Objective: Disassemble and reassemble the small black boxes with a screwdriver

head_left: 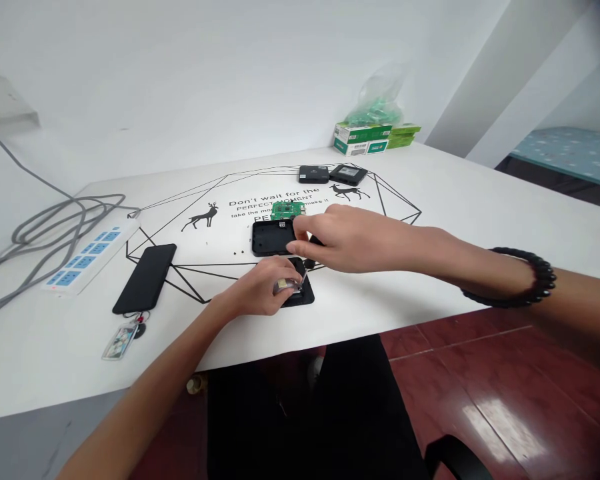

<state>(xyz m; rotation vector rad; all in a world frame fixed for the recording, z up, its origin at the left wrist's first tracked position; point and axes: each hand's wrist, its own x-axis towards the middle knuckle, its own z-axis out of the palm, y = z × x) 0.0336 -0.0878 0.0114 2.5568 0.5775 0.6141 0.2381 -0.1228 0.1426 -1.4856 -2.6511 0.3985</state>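
Observation:
Near the table's front edge lies a black casing part (307,293), partly covered by my left hand (267,285). The fingers of that hand are closed round a small pale, shiny part over the casing. My right hand (337,240) pinches a screwdriver with a dark handle, its thin metal shaft (304,277) slanting down to the small part. Just behind the hands sits an open black casing half (270,239), its right side hidden by my right fingers. Beyond it lies a green circuit board (286,210). Tiny dark screws (239,253) lie left of the casing half.
A black phone (145,279) with a keychain charm (120,341) lies at the left, beside a power strip (87,260) and coiled grey cable (55,217). Two black boxes (314,175) (349,175) lie farther back. Green-white cartons (363,139) with a plastic bag stand by the wall.

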